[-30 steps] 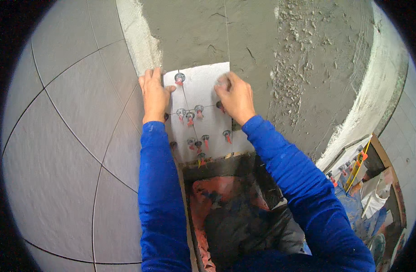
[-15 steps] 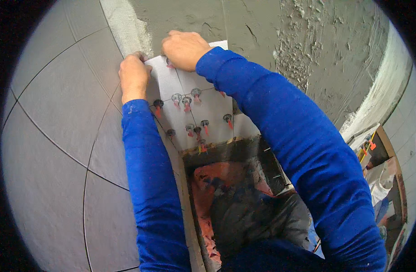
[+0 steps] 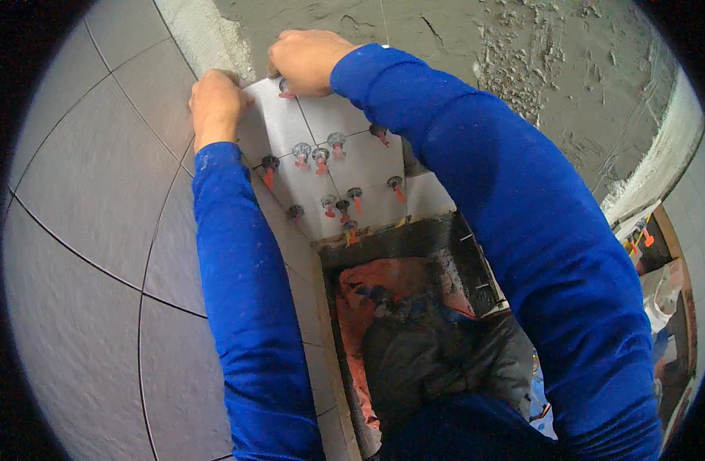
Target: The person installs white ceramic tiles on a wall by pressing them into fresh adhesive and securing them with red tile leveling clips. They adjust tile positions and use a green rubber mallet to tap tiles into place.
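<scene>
My left hand is closed at the upper left corner of the pale grey tiles, beside the darker tiled surface. Its curled fingers hide whatever they pinch. Just to its right, my right hand is bent over the tiles' upper edge, fingers closed and their tips hidden. Partly under it sits a round dark tile levelling clip with a red tab. Several more levelling clips with red tabs stand along the joints below, two of them in a row near the lower tile edge.
Large grey tiles with dark joints cover the left side. Wet grey mortar spreads beyond my hands, rough toward the right. Below the tiles is a boxed recess with reddish material inside. A pale bag lies at far right.
The view has shifted, so hands and tiles appear higher and slightly aside. Both hands stay at the tiles' upper edge, closed as before.
</scene>
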### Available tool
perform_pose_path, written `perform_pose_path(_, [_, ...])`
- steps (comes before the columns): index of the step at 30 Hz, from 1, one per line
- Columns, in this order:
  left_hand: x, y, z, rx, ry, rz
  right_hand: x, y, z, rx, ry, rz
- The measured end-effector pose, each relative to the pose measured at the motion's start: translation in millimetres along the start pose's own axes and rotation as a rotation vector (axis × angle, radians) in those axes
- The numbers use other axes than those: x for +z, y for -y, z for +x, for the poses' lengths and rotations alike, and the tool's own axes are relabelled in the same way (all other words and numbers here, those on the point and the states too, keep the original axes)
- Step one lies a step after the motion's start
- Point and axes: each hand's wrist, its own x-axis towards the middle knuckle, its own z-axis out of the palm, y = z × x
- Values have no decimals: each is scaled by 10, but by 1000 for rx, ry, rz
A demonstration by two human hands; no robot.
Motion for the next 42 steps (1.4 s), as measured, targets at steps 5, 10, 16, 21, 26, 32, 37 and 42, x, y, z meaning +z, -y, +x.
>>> perform_pose_path(5, [-1, 15, -55, 32, -27, -57, -15, -62, 43, -32, 42, 14])
perform_pose_path(10, [44, 15, -54, 108, -59, -92, -48, -119, 95, -33, 75, -26])
perform_pose_path(16, [271, -66, -177, 314, -148, -362, 17, -225, 204, -153, 7, -42])
perform_pose_path(21, [417, -137, -348, 341, -408, -264, -62, -339, 76, -178, -113, 331])
perform_pose_path(26, [387, -203, -459, 325, -463, -300, 183, -32, -330, 429, -468, 560])
perform_pose_path(32, [280, -185, -518, 126, -108, -447, 432, 316, -497, 704, -216, 1178])
perform_pose_path(37, [291, -181, -576, 99, -90, -650, 445, 486, -437, 738, -66, 1933])
perform_pose_path(42, [339, -227, -566, 47, -66, -756, 513, 557, -396, 769, -175, 2090])
